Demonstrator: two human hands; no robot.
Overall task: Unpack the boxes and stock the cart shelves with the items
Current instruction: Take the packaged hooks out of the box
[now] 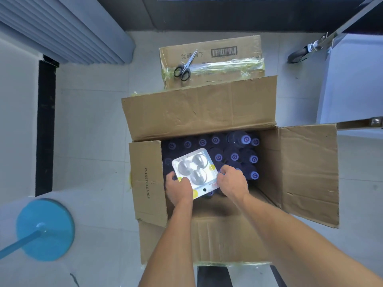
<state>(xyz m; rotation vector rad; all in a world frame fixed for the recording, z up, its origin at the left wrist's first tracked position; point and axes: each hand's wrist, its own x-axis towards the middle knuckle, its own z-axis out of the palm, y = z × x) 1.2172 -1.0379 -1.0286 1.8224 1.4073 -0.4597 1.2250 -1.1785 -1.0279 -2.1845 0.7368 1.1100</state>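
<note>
With the open box point(207, 162) still full of capped bottles point(234, 157), the left hand point(179, 188) and right hand point(233, 181) grip a blister pack point(194, 170) above it, while the sealed box point(211, 61) at 12 o'clock awaits unpacking.

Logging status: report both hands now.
Left hand: holding the blister pack at its left edge.
Right hand: holding its right edge.

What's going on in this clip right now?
A person is unpacking an open cardboard box on the floor. Both hands, left hand and right hand, hold a clear blister pack above rows of dark bottles with purple caps. Behind it sits a taped box with scissors on top.
</note>
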